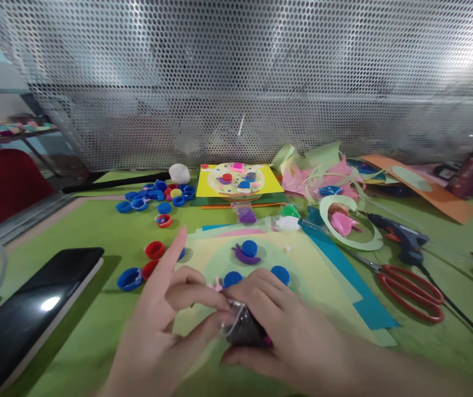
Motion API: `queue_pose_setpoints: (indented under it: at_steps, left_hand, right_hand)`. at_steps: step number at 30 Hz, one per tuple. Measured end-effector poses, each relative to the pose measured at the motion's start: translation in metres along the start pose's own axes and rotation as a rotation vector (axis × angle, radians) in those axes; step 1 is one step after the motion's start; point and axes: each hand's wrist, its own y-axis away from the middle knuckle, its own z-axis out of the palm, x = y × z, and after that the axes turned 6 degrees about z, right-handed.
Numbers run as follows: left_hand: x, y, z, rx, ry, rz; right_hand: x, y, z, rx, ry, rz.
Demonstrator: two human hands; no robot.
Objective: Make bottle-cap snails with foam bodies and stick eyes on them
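My left hand (170,314) pinches the edge of a small clear plastic packet (242,326) with a dark lump inside, its index finger pointing up. From the other side my right hand (290,320) is closed round the same packet. Both hands are over a pale yellow sheet (319,275) of paper. Beyond my fingers, blue bottle caps (249,248) lie on this sheet, one on a purple curved piece (242,255). Part of the sheet is hidden by my hands.
Left are a black phone (33,309), red caps (155,250) and a pile of blue caps (149,193). A yellow card (275,175) with a decorated disc stands behind. Red-handled scissors (412,292), a glue gun (402,234) and paper scraps (323,165) lie right. A perforated metal panel (240,82) closes the back.
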Motion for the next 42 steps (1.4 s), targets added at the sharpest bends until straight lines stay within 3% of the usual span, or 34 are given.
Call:
queue_pose_setpoints:
  at_steps: [4, 7, 11, 24, 32, 36, 42]
  left_hand:
    - [-0.003, -0.014, -0.007, 0.063, 0.273, -0.294]
    - [-0.005, -0.020, -0.010, 0.187, 0.349, -0.338]
    - [-0.005, -0.020, -0.011, 0.129, 0.407, -0.367]
    - [-0.006, -0.017, -0.011, 0.059, 0.521, -0.247]
    - [-0.006, -0.017, -0.012, 0.019, 0.288, -0.268]
    - [-0.008, -0.016, -0.013, 0.011, 0.161, -0.176]
    - [-0.007, -0.015, -0.015, -0.114, 0.039, -0.011]
  right_hand:
    - [0.003, -0.001, -0.004, 0.065, -0.056, 0.193]
    - [0.008, -0.004, -0.005, 0.087, -0.100, 0.362]
    - [0.010, -0.007, -0.007, 0.075, -0.130, 0.402]
    - [0.010, -0.004, -0.008, 0.047, -0.134, 0.397]
    - [0.013, -0.004, -0.008, 0.101, -0.131, 0.349]
    - [0.011, -0.007, -0.012, 0.103, -0.143, 0.384]
    - [0.012, -0.009, -0.015, 0.091, -0.100, 0.432]
